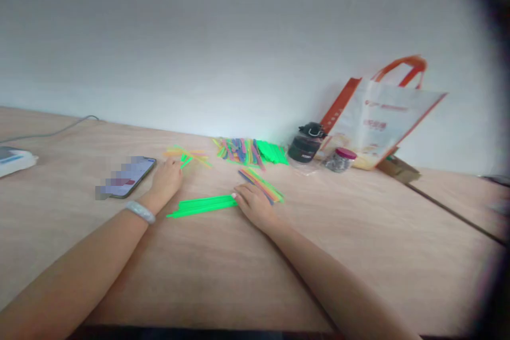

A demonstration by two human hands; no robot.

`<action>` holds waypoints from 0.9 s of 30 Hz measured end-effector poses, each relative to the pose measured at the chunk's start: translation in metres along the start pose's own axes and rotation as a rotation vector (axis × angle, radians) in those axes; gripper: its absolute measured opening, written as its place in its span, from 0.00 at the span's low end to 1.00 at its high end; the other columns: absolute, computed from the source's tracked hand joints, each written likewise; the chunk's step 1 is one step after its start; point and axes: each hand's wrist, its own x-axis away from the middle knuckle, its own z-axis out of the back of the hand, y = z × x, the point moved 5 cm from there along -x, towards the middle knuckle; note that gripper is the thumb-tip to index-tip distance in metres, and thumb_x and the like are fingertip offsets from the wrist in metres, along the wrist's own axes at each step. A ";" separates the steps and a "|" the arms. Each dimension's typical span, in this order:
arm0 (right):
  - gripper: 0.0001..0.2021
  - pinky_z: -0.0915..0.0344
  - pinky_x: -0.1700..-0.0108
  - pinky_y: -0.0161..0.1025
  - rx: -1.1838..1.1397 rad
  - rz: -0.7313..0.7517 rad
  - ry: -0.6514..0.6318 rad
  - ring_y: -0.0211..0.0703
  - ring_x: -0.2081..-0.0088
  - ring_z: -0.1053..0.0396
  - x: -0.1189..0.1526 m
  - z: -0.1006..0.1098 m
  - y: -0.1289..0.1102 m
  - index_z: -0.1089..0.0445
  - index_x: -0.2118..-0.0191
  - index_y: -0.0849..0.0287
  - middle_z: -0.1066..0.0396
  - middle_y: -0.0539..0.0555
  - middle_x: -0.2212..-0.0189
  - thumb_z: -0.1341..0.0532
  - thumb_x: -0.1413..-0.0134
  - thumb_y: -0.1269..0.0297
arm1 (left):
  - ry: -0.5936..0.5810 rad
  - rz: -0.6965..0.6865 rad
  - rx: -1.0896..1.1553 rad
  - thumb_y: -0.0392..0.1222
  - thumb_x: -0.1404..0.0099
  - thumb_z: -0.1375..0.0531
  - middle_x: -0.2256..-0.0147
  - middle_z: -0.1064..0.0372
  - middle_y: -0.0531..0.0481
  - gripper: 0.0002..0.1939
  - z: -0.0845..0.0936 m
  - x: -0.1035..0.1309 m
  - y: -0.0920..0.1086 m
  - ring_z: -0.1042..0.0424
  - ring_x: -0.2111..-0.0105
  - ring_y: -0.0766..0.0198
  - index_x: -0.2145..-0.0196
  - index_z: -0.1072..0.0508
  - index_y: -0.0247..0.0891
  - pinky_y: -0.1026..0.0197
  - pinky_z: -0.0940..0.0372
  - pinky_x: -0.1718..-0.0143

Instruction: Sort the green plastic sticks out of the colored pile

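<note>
Long green sticks (205,204) lie side by side on the table, pointing left to right. My right hand (254,203) rests at their right end with its fingers pressed together over the tips. Just behind it lies a slanted bundle of multicoloured sticks (263,183). My left hand (168,174) is closed beside short bright green pieces (185,160), at a small loose group of yellow and orange sticks (201,156). Its fingertips are blurred, so what they grip cannot be made out. A larger pile of mixed sticks (241,151) lies farther back, with a green pile (273,152) beside it.
A phone (129,178) lies left of my left arm, and a white device (16,160) with a cable stands at the far left. Along the wall at the right are a black bottle (306,143), a red-lidded jar (340,160) and an upright bag (374,117). A seam crosses the table.
</note>
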 end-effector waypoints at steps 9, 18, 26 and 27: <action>0.22 0.34 0.66 0.38 -0.586 -0.405 0.196 0.40 0.70 0.31 -0.009 -0.002 0.034 0.30 0.65 0.60 0.28 0.54 0.71 0.52 0.43 0.48 | 0.046 -0.349 0.283 0.34 0.36 0.50 0.58 0.36 0.46 0.13 0.022 0.031 0.073 0.34 0.56 0.59 0.55 0.32 0.37 0.57 0.37 0.54; 0.15 0.45 0.80 0.33 -0.879 -0.395 0.008 0.35 0.81 0.41 -0.005 -0.012 0.003 0.31 0.70 0.56 0.37 0.48 0.81 0.43 0.50 0.49 | -0.055 -0.485 0.332 0.37 0.32 0.51 0.60 0.35 0.47 0.10 0.024 0.059 0.113 0.33 0.60 0.61 0.57 0.33 0.38 0.59 0.36 0.59; 0.14 0.47 0.81 0.33 -0.779 -0.349 -0.021 0.35 0.82 0.44 -0.005 -0.015 -0.008 0.34 0.74 0.56 0.43 0.45 0.85 0.46 0.48 0.51 | -0.053 -0.486 0.325 0.37 0.31 0.52 0.64 0.35 0.48 0.10 0.021 0.058 0.114 0.34 0.63 0.61 0.63 0.32 0.37 0.59 0.36 0.61; 0.14 0.46 0.80 0.33 -0.754 -0.341 -0.022 0.36 0.81 0.44 -0.006 -0.014 -0.008 0.34 0.74 0.56 0.43 0.45 0.85 0.46 0.47 0.51 | -0.057 -0.475 0.316 0.37 0.31 0.53 0.65 0.35 0.48 0.10 0.022 0.058 0.114 0.34 0.63 0.61 0.64 0.32 0.37 0.59 0.36 0.61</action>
